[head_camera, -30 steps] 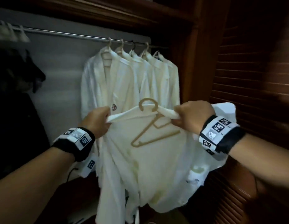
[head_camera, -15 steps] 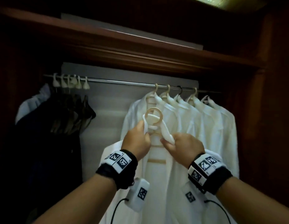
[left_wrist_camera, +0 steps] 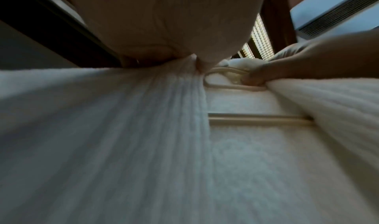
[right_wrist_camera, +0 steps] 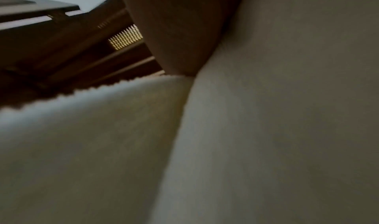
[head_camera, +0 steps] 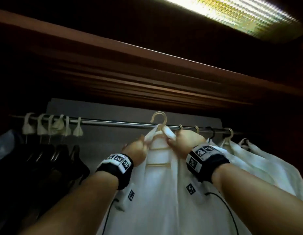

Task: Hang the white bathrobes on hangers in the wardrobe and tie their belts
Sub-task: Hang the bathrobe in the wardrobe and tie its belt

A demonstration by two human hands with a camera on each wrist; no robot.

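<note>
**A:** How should this bit be done? The bathrobe [head_camera: 157,192] is held up on its hanger [head_camera: 159,122], hook just above the rail [head_camera: 113,123], in the gap left of the robes already hung [head_camera: 249,160].

**B:** Collar is gripped on both sides: left hand [head_camera: 135,152] and right hand [head_camera: 184,145], fingers curled round the fabric by the hanger neck. The hook should be lowered squarely onto the rail before anything's let go. The belt can't be seen from here.
</note>
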